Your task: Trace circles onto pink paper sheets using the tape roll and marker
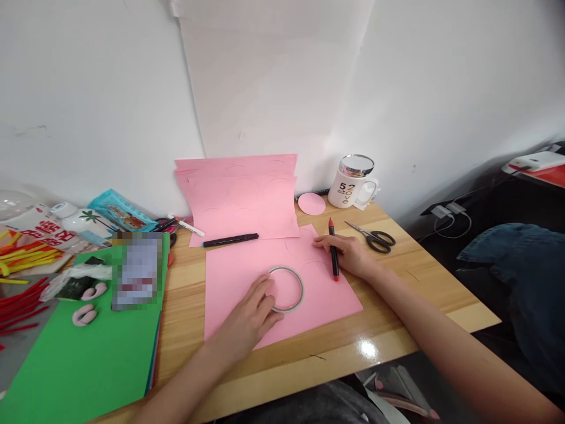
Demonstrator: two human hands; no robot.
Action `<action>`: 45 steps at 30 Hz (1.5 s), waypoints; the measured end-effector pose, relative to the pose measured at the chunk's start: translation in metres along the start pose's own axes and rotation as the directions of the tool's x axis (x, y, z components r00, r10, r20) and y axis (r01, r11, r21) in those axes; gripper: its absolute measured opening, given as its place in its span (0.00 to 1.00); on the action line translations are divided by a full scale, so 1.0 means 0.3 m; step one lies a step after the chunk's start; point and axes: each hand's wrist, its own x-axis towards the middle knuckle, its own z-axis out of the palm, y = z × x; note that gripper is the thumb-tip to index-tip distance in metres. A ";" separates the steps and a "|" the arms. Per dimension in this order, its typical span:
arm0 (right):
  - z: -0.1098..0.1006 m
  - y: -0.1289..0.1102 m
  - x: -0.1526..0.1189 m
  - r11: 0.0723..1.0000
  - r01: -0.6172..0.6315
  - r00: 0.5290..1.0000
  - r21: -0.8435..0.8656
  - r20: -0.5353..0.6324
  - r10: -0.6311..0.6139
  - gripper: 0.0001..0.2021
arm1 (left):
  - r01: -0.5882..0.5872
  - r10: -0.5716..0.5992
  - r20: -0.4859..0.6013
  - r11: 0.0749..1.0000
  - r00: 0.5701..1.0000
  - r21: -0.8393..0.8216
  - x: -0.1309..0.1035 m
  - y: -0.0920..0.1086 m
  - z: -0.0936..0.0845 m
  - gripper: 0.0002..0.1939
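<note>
A pink paper sheet point(232, 280) lies flat on the wooden table, with faint curved lines drawn near its top right. On it rests a thin grey ring point(302, 292), which looks like a narrow tape roll. My left hand point(249, 321) grips the ring's left edge with bent fingers, holding it against the paper. A black marker with red ends point(334, 253) slants upward in my right hand point(351, 256). The fingertips of that hand touch the sheet's right side. Black-handled scissors point(378, 240) lie just beyond, spread slightly.
Behind the sheet, more pink papers point(242, 200) lean on the wall. A second black marker point(230, 240), a pink paper circle point(311, 204) and a white mug point(346, 188) are nearby. Green paper point(110, 359) on the left bears a blurred phone-like object point(138, 271).
</note>
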 end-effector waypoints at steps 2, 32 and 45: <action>0.000 -0.002 0.003 1.000 0.007 1.000 -0.022 -0.002 -0.007 0.10 | 0.028 -0.028 -0.021 0.999 0.999 -0.042 -0.029 -0.012 -0.011 0.09; 0.158 -0.243 0.108 0.796 -0.306 0.925 0.522 0.361 0.119 0.20 | 0.033 -0.053 -0.065 0.959 0.996 -0.281 -0.049 -0.028 -0.014 0.11; 0.105 -0.214 0.122 0.789 -0.350 0.932 0.505 0.104 0.348 0.37 | 0.064 -0.082 -0.049 0.954 0.995 -0.293 -0.053 -0.030 -0.014 0.10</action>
